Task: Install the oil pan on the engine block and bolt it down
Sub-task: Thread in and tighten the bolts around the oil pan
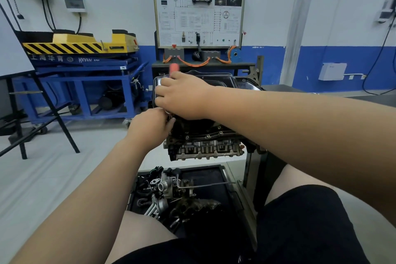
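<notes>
Through the head camera I looked down at an engine block that was held upside down on a stand in front of a seated person. The black oil pan sat on top of the block, its rim lying against the block's flange. A few bolt heads showed along the near edge of that flange.

The right hand reached across from the right and lay over the left end of the oil pan. Its fingers were curled around a tool, whose red handle stuck up above the knuckles. The handle was blurred, and I could not see the tool's tip.

The left hand came up from below at the pan's near left corner, just under the right hand and almost touching it. Its fingers were bunched together, pinching a small shiny metal piece against that corner. I could not tell what the piece was.

On the floor beneath the block lay a black tray holding loose engine parts, hoses and a thin metal rod. The person's bare knees and black shorts framed the bottom of the view.

A blue cart carrying a yellow and black striped platform stood to the left. A wiring display board stood against the white and blue wall behind the engine.
</notes>
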The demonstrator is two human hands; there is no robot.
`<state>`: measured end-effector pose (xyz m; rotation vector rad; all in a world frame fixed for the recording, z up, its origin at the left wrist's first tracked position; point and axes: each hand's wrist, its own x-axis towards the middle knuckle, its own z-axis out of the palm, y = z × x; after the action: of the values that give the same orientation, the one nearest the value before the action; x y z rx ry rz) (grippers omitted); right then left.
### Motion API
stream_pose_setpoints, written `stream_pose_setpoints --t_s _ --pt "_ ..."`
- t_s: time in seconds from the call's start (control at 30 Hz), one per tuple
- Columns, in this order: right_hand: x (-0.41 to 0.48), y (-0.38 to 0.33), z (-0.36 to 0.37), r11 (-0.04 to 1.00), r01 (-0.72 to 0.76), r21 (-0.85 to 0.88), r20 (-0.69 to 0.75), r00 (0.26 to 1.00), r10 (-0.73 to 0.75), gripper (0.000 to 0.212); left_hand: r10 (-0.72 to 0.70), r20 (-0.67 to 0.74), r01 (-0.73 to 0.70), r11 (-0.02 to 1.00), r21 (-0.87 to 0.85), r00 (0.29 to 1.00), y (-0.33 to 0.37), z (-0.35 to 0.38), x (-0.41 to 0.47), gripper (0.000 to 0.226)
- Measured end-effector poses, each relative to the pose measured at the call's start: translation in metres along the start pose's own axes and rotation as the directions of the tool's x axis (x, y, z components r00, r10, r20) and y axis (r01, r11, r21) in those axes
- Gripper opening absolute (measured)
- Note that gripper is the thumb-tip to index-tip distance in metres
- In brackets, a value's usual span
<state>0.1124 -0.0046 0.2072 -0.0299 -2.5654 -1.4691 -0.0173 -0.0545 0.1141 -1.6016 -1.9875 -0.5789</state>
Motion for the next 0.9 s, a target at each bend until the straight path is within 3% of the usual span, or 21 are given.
stream_pose_setpoints --t_s 0.13,0.23,0.3,0.4,0.47,0.57,0.63,0.7,0.77,0.83,0.9 --pt "0.002 -0.007 -0.003 0.99 -0.121 0.069 0.085 0.99 0.115 0.018 -0.098 0.01 0.099 0.987 -0.124 0.995 -0.002 -0.001 -0.003 0.033" --pt "0.002 -0.016 -0.005 0.904 -0.357 0.237 0.26 0.92 0.295 0.041 -0.131 -0.038 0.118 0.964 -0.238 0.991 0.0 -0.001 -0.007 0.027" --pt "0.004 -0.02 -0.006 0.869 -0.411 0.277 0.291 0.897 0.331 0.039 -0.142 -0.057 0.113 0.93 -0.35 0.988 -0.001 -0.001 -0.009 0.03" --pt "0.004 -0.01 -0.002 0.99 -0.138 0.039 0.097 0.986 0.134 0.023 -0.12 -0.064 0.086 0.916 -0.391 0.991 -0.005 0.002 -0.011 0.031" --pt "0.002 -0.003 0.003 1.0 -0.015 -0.01 -0.004 1.0 0.015 0.024 -0.112 -0.058 0.086 0.936 -0.341 0.992 -0.003 0.005 -0.011 0.033" --pt "0.006 -0.008 0.003 0.999 -0.027 0.038 -0.04 0.999 0.029 0.022 -0.199 -0.065 0.171 0.939 -0.298 0.978 0.0 0.007 -0.011 0.036" --pt "0.009 -0.013 -0.002 0.986 -0.147 0.077 0.039 0.989 0.145 0.017 -0.296 -0.08 0.25 0.899 -0.359 0.952 0.001 0.007 -0.012 0.033" --pt "0.011 -0.017 -0.005 0.932 -0.306 0.193 0.174 0.946 0.274 0.038 -0.32 -0.094 0.259 0.881 -0.396 0.943 0.002 0.007 -0.013 0.027" --pt "0.011 -0.021 -0.006 0.883 -0.388 0.264 0.236 0.914 0.331 0.039 -0.329 -0.09 0.26 0.861 -0.436 0.94 0.004 0.007 -0.013 0.022" --pt "0.011 -0.016 -0.005 0.953 -0.263 0.151 0.127 0.961 0.245 0.026 -0.346 -0.072 0.267 0.826 -0.497 0.936 0.003 0.006 -0.012 0.03" --pt "0.008 -0.008 -0.002 0.999 -0.05 0.009 0.027 0.998 0.049 0.021 -0.318 -0.032 0.25 0.8 -0.545 0.948 0.002 0.006 -0.01 0.035"
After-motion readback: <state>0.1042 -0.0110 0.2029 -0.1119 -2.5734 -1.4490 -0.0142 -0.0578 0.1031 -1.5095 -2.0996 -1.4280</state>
